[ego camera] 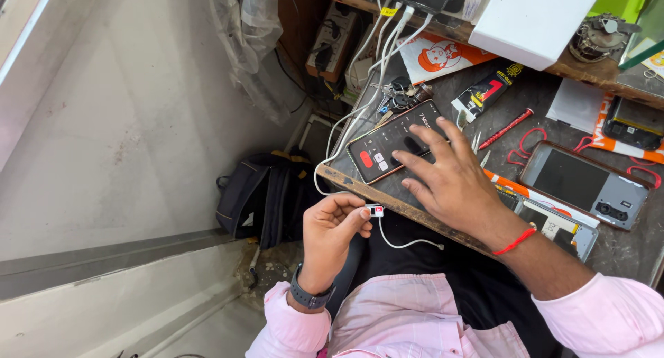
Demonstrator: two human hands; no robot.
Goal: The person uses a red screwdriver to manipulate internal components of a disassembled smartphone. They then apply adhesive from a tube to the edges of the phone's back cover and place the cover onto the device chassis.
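Observation:
My right hand [449, 181] lies spread on the dark work table [622, 240], with its fingertips on the lit screen of a black smartphone [387, 145] near the table's left corner. My left hand [332, 226] is held below the table edge. It pinches a small white and red card-like piece [375, 210] between thumb and forefinger. A white cable [408, 244] hangs just below that piece. A dark watch sits on my left wrist and a red thread on my right wrist.
A grey phone [584, 184] lies face down to the right, above an opened phone [553, 223]. A red screwdriver [507, 128], tweezers, keys [401, 95] and white cables lie near the black phone. A white box [532, 15] stands at the back. A black backpack [259, 192] sits on the floor.

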